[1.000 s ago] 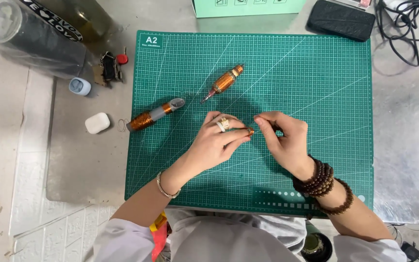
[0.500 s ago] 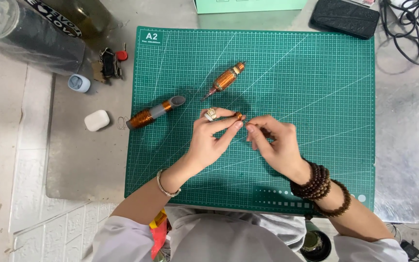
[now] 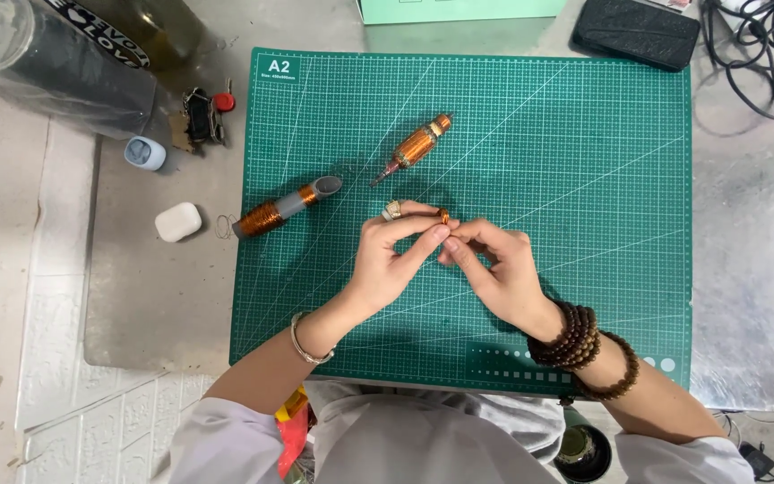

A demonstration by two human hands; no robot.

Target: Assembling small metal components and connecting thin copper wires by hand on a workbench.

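My left hand (image 3: 389,260) and my right hand (image 3: 494,273) meet over the middle of the green cutting mat (image 3: 584,161). Together their fingertips pinch a small copper-coloured part (image 3: 442,216). A ring sits on a left finger, a thin bracelet on the left wrist, and brown bead bracelets on the right wrist. Two copper-wound motor rotors lie on the mat beyond the hands: one with a grey end (image 3: 285,208) at the left, one with a thin shaft (image 3: 417,148) in the middle.
Off the mat's left edge lie a small white case (image 3: 177,221), a pale blue cap (image 3: 145,153), a small dark part (image 3: 201,116) and a clear tube (image 3: 47,54). A black pouch (image 3: 635,31) and black cables (image 3: 759,45) sit at the back right.
Both hands have shifted slightly left and away from me with the small part still pinched between them. The rotors have not moved.
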